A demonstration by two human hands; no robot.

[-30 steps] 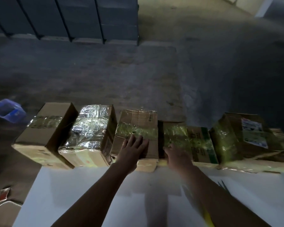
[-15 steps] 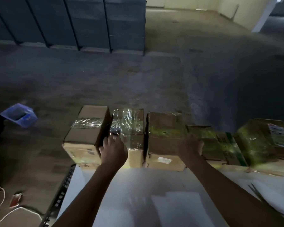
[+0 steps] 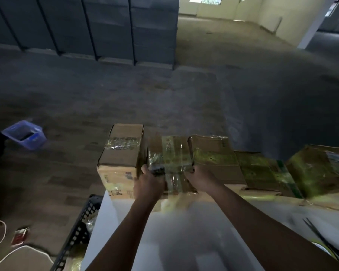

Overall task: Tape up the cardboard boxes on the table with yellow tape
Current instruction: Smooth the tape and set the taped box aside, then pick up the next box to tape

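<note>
Brown cardboard box w/ shiny tape (image 3: 170,153) sits 2nd from left in the row at the far edge of the white table (image 3: 184,241), & left hand (image 3: 149,185) & right hand (image 3: 201,178) curl fingers round its sides, prob. to pull it out for taping.
</note>
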